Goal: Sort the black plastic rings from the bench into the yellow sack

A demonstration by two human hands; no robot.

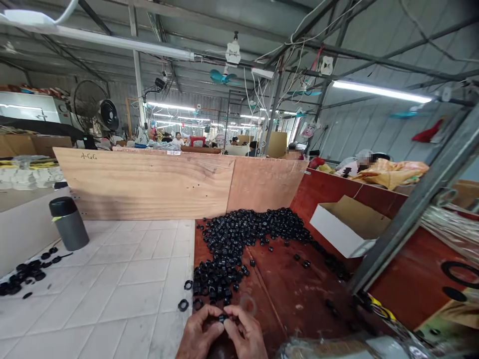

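- The left hand and the right hand are together at the near edge of the bench, with the fingertips meeting.
- Both hands have the fingers curled in, and together they pinch a small black ring between thumbs and forefingers. Most of the ring is hidden by the fingers.
- Just in front of the left hand, two loose rings lie on the white tiled surface, close to where it meets the red-brown board.
- On this board, beyond the hands, there is a big pile of black rings; it reaches back to the corner of the plywood wall.
- To the right of the pile, an open white cardboard box leans on the red side wall, and a grey metal post crosses in front of it at a slant.
- Far to the left on the tiles, a grey cylinder with a black lid stands upright, and a smaller group of black rings lies near it.
- Behind the plywood wall, other people sit at work under tube lamps.
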